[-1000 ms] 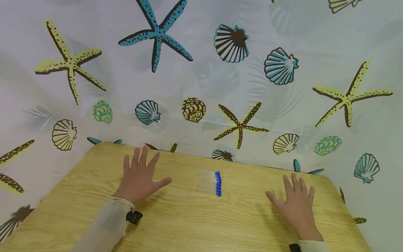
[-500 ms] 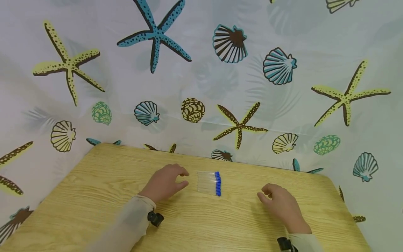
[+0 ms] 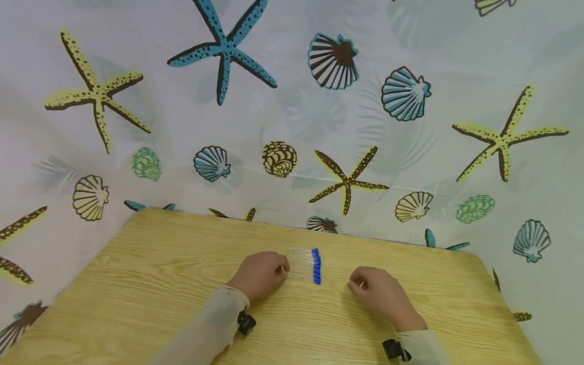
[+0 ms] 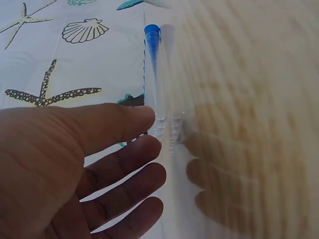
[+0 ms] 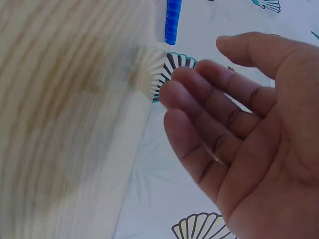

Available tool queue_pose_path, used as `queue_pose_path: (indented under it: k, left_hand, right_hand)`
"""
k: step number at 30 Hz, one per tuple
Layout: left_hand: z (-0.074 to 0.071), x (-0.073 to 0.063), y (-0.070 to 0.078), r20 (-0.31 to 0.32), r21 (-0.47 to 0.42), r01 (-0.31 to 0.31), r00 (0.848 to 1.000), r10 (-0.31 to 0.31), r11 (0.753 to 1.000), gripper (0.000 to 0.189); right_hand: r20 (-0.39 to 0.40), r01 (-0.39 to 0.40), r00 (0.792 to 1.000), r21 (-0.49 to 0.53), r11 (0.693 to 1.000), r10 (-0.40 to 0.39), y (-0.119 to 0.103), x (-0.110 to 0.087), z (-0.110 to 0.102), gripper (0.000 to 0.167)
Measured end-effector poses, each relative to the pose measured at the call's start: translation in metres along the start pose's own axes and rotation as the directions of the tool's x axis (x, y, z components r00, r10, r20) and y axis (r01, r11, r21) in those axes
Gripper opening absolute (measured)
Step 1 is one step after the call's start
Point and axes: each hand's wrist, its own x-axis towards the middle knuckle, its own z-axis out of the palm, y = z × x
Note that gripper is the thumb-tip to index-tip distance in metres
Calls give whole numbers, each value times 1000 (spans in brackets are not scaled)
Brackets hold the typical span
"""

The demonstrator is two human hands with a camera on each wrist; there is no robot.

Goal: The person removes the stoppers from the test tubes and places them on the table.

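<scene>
A row of several clear test tubes with blue caps [image 3: 317, 266] lies side by side on the wooden table, caps toward the right. My left hand [image 3: 261, 274] is at their clear left ends. In the left wrist view the thumb and fingers of that left hand [image 4: 109, 149] bend loosely beside the nearest tube [image 4: 153, 59], with no tube between them; whether they touch it I cannot tell. To the right of the caps, my right hand [image 3: 382, 294] hovers above the table. Its fingers are loosely curved, thumb apart, and hold nothing in the right wrist view.
The wooden table [image 3: 182, 263] meets a white curtain [image 3: 301, 116] printed with shells and starfish along its back and sides. A black wrist camera [image 3: 246, 323] sits on the left wrist, another camera [image 3: 395, 350] on the right.
Both hands have moved inward from widely spread positions. The left has gone right to the tubes' clear ends, the right has gone left toward the caps. Their fingers have bent from straight. The tubes lie unmoved.
</scene>
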Motion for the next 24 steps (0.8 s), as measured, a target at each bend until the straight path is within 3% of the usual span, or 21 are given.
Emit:
queue_pose_path:
  k: [5,17,24]
  left_hand:
    - [3,2,-2,-32,9,5,999,-4,1000,7]
    - [2,2,2,-19,-7,48,999,-48,999,5]
    - [4,4,4,-26,-2,35,999,-35,999,6]
  right_hand:
    - [41,51,998,0,999,-51,-2,1,2,6]
    - [63,61,996,-25,998,-59,2,3,8,8]
    - [64,44,997,-38,998,-42,4,3,10,8]
